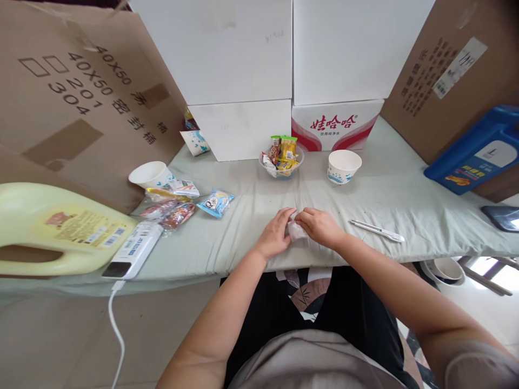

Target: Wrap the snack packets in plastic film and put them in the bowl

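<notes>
My left hand (277,232) and my right hand (320,226) meet near the front edge of the cloth-covered table (251,237). Both are closed on a small pale, see-through packet (295,231) held between them; most of it is hidden by the fingers. A clear bowl of wrapped snacks (281,156) stands just beyond the hands. A white paper cup (344,166) sits to its right. A white pen (377,230) lies on the cloth to the right of my right hand.
Loose snack packets (214,202) and a tipped paper cup (150,175) lie at the left, next to a yellow jug (52,229) and a white power bank (133,249) with a cable. White boxes and cardboard cartons wall the back. A blue container (478,151) and a phone (503,217) sit at right.
</notes>
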{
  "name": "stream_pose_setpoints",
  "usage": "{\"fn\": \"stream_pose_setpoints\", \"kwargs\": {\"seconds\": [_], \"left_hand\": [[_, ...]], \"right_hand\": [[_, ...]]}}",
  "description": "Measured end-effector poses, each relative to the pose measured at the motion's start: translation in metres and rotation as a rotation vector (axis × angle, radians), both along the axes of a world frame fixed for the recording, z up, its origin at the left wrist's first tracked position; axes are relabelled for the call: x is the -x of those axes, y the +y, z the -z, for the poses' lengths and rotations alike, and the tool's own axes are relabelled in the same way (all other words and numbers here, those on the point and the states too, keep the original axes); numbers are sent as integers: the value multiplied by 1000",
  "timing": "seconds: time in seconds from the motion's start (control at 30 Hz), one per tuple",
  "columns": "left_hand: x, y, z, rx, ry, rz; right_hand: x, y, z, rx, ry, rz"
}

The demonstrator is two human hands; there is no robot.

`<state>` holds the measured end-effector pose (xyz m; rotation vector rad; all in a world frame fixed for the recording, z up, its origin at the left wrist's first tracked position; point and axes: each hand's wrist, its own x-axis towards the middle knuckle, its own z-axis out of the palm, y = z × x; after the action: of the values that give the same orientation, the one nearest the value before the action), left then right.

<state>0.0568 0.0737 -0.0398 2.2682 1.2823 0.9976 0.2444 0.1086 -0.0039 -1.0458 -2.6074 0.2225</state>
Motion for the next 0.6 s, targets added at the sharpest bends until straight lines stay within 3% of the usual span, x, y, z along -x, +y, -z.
{"fn": "stream_pose_setpoints", "kwargs": {"seconds": [0.13,0.43,0.6], "left_hand": [[0,-1,0,2,-13,-27],[-2,1,0,-3,62,-70],[-6,2,3,-38,105,-128]], "right_hand": [[8,19,12,18,-112,57],[6,18,24,35,-18,106],[-9,29,30,-115,151,433]]}}
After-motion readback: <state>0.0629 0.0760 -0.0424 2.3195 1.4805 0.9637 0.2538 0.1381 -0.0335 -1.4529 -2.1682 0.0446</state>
